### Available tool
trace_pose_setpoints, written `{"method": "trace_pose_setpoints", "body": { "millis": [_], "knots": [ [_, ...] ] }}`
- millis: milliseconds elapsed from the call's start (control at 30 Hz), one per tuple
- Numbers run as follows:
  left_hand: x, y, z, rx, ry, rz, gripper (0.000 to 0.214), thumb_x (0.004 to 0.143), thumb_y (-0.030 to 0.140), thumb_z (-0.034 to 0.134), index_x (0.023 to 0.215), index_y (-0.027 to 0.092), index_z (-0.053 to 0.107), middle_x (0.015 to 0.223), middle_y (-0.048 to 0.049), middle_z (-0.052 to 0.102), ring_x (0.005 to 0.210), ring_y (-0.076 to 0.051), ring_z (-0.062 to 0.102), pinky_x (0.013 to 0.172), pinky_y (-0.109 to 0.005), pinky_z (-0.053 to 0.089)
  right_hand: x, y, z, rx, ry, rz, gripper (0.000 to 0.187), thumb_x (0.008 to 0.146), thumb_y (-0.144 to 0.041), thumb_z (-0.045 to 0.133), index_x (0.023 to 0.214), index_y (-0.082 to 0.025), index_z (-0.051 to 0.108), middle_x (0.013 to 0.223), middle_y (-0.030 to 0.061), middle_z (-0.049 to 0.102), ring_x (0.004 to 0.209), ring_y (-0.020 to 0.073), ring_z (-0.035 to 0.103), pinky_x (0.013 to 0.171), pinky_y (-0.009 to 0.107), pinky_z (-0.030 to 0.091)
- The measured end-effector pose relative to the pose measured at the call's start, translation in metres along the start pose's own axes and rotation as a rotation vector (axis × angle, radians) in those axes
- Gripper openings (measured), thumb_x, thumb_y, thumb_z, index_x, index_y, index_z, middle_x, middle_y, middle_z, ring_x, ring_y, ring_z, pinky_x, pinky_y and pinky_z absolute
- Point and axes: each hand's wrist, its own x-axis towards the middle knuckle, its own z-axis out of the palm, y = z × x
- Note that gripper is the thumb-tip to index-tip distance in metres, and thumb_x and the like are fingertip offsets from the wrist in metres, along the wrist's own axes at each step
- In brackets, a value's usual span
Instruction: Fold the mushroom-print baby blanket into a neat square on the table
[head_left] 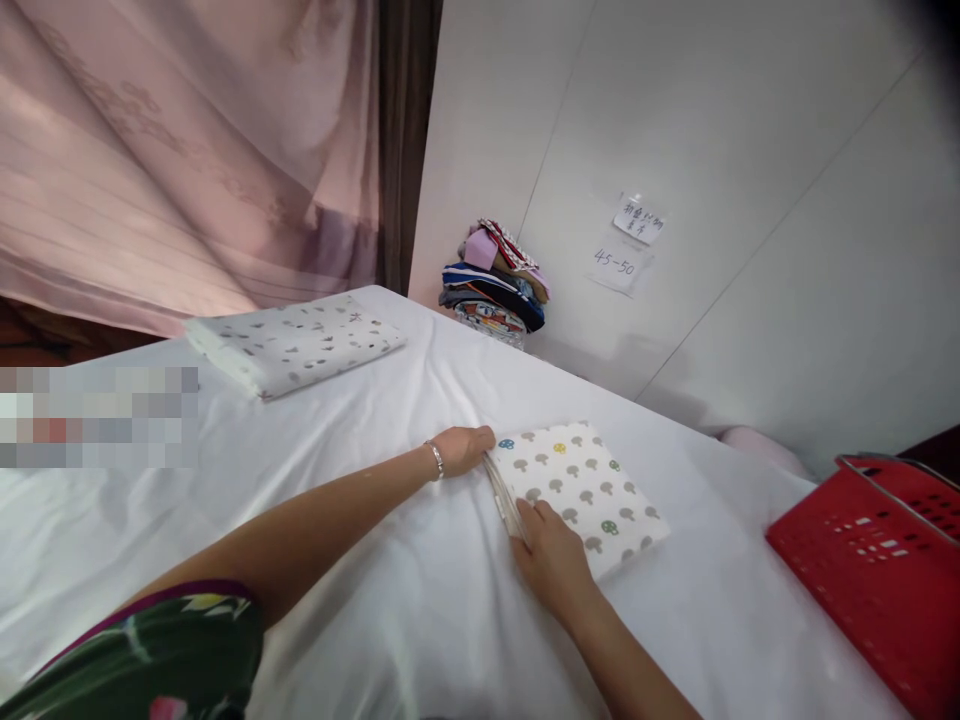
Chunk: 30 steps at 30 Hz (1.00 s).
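Observation:
A folded white cloth with grey, blue, yellow and green mushroom prints (574, 475) lies on the white sheet (360, 560) in front of me. My left hand (463, 450), with a silver bracelet at the wrist, pinches its far left corner. At the near end of the same layered edge, my right hand (551, 550) grips the cloth, thumb at the side and fingers on top. Farther off to the left rests another folded white cloth with small dark speckles (300, 340), apart from both hands.
A red plastic basket (847, 560) with a metal handle stands at the right edge. Folded clothes (495, 275) are stacked beyond the far edge by the wall. Two paper notes (637, 220) are stuck to the wall. A pink curtain (225, 150) hangs at the left.

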Motion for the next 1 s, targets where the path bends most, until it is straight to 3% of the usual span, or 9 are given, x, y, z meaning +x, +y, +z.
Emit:
{"method": "trace_pose_setpoints", "body": {
  "millis": [200, 400, 567, 800, 1000],
  "knots": [
    [0.007, -0.001, -0.005, -0.044, -0.037, 0.063, 0.032, 0.073, 0.014, 0.049, 0.104, 0.021, 0.049, 0.109, -0.0023, 0.056, 0.086, -0.014, 0.058, 0.073, -0.024, 0.044, 0.0, -0.002, 0.001, -0.027, 0.026, -0.021, 0.037, 0.081, -0.02, 0.041, 0.117, -0.021, 0.046, 0.098, 0.0068, 0.053, 0.083, 0.0187, 0.053, 0.062, 0.025, 0.036],
    [0.02, -0.001, -0.015, -0.005, -0.088, 0.076, 0.014, 0.076, 0.016, 0.05, 0.088, 0.021, 0.055, 0.096, -0.0013, 0.059, 0.079, -0.014, 0.058, 0.064, -0.025, 0.043, 0.0, 0.003, 0.002, -0.006, 0.078, -0.053, 0.033, 0.082, -0.017, 0.041, 0.113, -0.02, 0.05, 0.096, 0.0061, 0.054, 0.078, 0.0172, 0.054, 0.061, 0.025, 0.036],
    [0.024, 0.004, -0.019, 0.015, -0.064, 0.045, 0.013, 0.074, 0.017, 0.051, 0.087, 0.021, 0.052, 0.094, -0.0021, 0.057, 0.074, -0.014, 0.057, 0.06, -0.025, 0.041, -0.004, 0.003, 0.002, -0.029, 0.111, -0.04, 0.033, 0.081, -0.016, 0.041, 0.112, -0.021, 0.05, 0.095, 0.0059, 0.053, 0.075, 0.0168, 0.053, 0.058, 0.025, 0.036],
    [0.017, 0.008, -0.01, 0.021, -0.021, -0.054, 0.017, 0.075, 0.015, 0.045, 0.092, 0.018, 0.048, 0.095, -0.0046, 0.055, 0.076, -0.016, 0.056, 0.064, -0.027, 0.043, -0.015, -0.001, 0.008, -0.108, 0.139, -0.109, 0.05, 0.073, -0.007, 0.044, 0.123, -0.014, 0.045, 0.097, 0.0106, 0.053, 0.086, 0.022, 0.049, 0.07, 0.031, 0.04],
    [0.012, 0.008, -0.001, 0.016, -0.015, -0.086, 0.016, 0.077, 0.014, 0.043, 0.092, 0.018, 0.047, 0.095, -0.0045, 0.055, 0.078, -0.015, 0.056, 0.068, -0.026, 0.043, -0.024, 0.0, 0.021, -0.148, 0.233, -0.149, 0.049, 0.074, -0.006, 0.042, 0.123, -0.012, 0.047, 0.102, 0.0127, 0.054, 0.087, 0.023, 0.048, 0.073, 0.035, 0.039]
  ]
}}
